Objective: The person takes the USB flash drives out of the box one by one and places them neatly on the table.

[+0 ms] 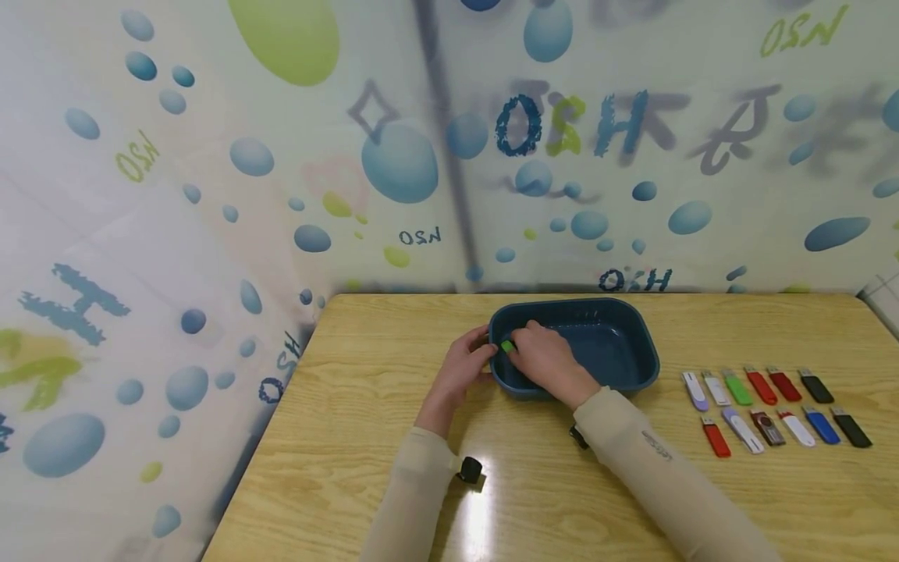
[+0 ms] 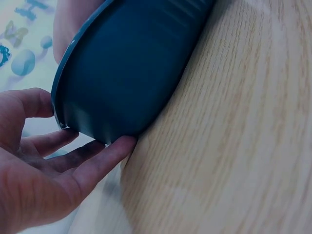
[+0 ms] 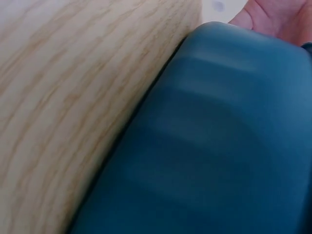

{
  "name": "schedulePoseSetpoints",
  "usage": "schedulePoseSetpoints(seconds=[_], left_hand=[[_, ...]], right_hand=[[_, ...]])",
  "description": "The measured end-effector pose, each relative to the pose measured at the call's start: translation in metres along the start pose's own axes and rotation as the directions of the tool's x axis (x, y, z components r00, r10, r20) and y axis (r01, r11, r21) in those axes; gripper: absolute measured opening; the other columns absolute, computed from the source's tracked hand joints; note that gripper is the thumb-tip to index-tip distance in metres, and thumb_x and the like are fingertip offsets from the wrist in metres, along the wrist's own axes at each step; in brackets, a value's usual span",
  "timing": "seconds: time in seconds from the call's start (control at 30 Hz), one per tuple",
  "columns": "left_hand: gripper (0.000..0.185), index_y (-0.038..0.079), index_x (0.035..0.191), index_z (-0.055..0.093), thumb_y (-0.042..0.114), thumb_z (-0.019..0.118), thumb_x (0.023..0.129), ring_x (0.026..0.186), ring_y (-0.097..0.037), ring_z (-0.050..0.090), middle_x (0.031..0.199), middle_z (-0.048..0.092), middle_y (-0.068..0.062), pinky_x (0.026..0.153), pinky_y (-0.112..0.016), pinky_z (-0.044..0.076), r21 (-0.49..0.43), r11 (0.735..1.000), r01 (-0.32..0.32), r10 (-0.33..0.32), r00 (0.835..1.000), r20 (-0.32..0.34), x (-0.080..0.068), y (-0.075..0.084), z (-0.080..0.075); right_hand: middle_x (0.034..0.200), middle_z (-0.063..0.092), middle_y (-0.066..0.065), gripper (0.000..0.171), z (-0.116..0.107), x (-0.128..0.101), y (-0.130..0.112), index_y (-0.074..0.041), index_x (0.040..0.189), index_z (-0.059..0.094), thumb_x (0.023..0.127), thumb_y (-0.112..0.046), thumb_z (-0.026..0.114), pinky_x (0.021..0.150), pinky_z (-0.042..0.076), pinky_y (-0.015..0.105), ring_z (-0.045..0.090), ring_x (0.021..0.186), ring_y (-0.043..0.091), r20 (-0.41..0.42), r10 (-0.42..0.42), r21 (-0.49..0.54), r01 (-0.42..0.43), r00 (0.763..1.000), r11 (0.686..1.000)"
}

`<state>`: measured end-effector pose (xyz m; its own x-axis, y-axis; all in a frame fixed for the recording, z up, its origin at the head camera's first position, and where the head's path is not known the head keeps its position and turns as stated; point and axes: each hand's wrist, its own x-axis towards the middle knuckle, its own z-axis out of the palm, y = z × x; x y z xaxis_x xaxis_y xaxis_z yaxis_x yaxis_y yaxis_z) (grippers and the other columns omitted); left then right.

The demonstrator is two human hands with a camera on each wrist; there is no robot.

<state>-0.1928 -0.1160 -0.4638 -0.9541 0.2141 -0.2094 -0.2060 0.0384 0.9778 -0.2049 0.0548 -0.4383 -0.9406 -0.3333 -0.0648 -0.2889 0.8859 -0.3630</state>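
Observation:
A dark blue plastic basin [image 1: 611,351] stands on the table. At its left end, my left hand [image 1: 467,363] grips it, thumb over the rim and fingers against the outer wall, as the left wrist view shows at the basin [image 2: 122,73]. My right hand [image 1: 548,355] reaches inside near that end and pinches what looks like a green USB flash drive [image 1: 508,346], mostly covered by the fingers. In the right wrist view the basin wall [image 3: 204,136] hides the right hand, and part of the left hand [image 3: 280,17] shows behind it.
Two rows of USB flash drives lie to the right of the basin, among them a green one [image 1: 737,388], a blue one [image 1: 820,425] and a brown one [image 1: 767,428]. A patterned curtain [image 1: 393,234] hangs behind the wooden table [image 1: 337,437].

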Motion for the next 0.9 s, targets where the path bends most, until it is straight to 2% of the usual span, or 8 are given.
schedulePoseSetpoints(seconds=[0.13,0.3,0.67,0.9], left_hand=[[0.049,0.005,0.153,0.048,0.011,0.052,0.105,0.125,-0.033,0.06,0.149,0.052,-0.018,0.088,-0.047,0.06,0.002,1.0,-0.008,0.008,1.0,0.0,-0.0009,0.0001,0.0005],[0.049,0.005,0.153,0.048,0.01,0.052,0.104,0.127,-0.034,0.06,0.15,0.052,-0.019,0.087,-0.047,0.061,0.002,1.0,-0.011,0.011,1.0,-0.002,-0.0014,0.0006,0.001],[0.05,0.002,0.154,0.046,0.01,0.051,0.105,0.129,-0.038,0.058,0.151,0.05,-0.021,0.085,-0.046,0.062,0.01,1.0,-0.006,0.006,1.0,0.002,-0.0011,0.0012,0.0015],[0.05,0.004,0.153,0.047,0.01,0.052,0.104,0.127,-0.036,0.059,0.15,0.051,-0.019,0.084,-0.045,0.062,0.012,1.0,-0.009,0.009,1.0,0.001,-0.0014,0.0013,0.0009]], right_hand=[[0.102,0.063,0.017,0.024,0.0023,0.0023,-0.0018,-0.003,0.113,0.076,0.1,-0.022,0.068,0.069,0.055,0.046,0.06,0.081,0.03,0.022,0.027,-0.015,-0.027,0.999,1.0],[0.099,0.062,0.016,0.024,0.0054,0.0043,-0.0008,-0.004,0.114,0.075,0.098,-0.022,0.071,0.068,0.055,0.047,0.059,0.081,0.029,0.015,0.025,-0.033,-0.025,1.0,0.999],[0.096,0.061,0.016,0.018,0.0049,-0.0008,0.0049,-0.005,0.111,0.075,0.098,-0.015,0.071,0.066,0.054,0.046,0.06,0.08,0.03,-0.018,-0.021,-0.051,0.02,1.0,0.998],[0.104,0.064,0.018,0.015,0.0085,-0.0003,0.0025,-0.009,0.11,0.077,0.097,-0.012,0.07,0.072,0.056,0.049,0.062,0.086,0.034,-0.019,-0.078,-0.069,0.077,0.997,0.995]])
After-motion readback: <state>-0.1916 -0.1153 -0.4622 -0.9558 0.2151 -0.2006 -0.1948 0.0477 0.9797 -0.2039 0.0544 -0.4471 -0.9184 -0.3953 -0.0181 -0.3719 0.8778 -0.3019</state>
